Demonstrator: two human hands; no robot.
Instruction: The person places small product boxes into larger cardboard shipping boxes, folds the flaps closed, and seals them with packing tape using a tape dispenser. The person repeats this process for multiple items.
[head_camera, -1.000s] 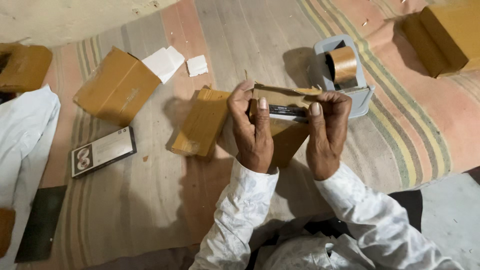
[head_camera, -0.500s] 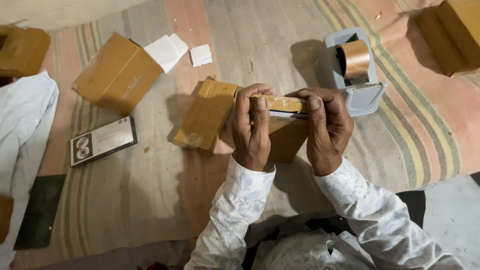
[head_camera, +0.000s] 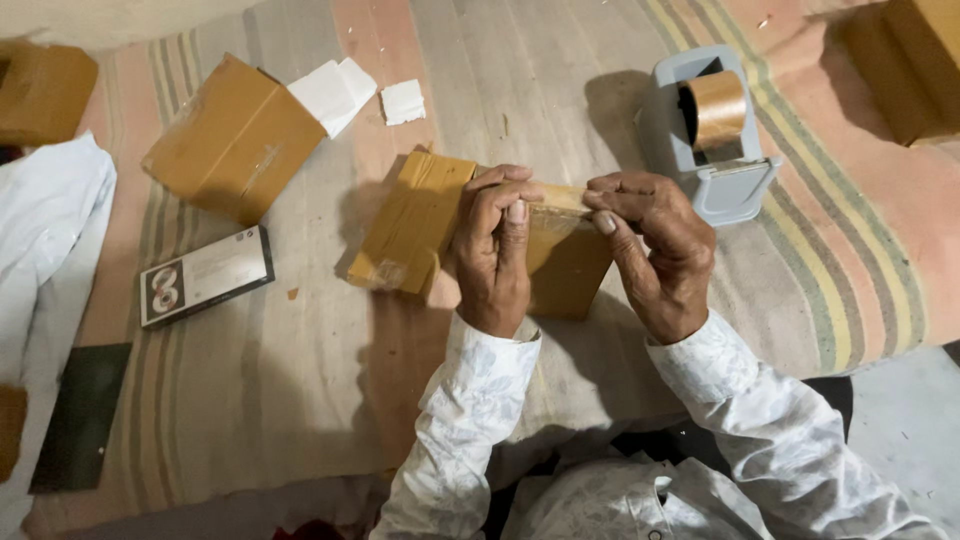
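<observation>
Both hands hold a brown taped cardboard package upright over the striped mat. My left hand wraps its left end, fingers curled over the top edge. My right hand presses its fingertips on the top right edge, where brown tape lies. A second flat taped package lies just left of my left hand. A grey tape dispenser with a roll of brown tape stands beyond my right hand.
A larger brown box lies at upper left with white paper pieces beside it. A small dark printed box lies at left. More brown boxes sit at the upper corners. Another person's white cloth shows at left.
The package's white-edged top is now covered by brown tape and my fingers. My hands have shifted along the top edge, pressing down; the view moved slightly closer.
</observation>
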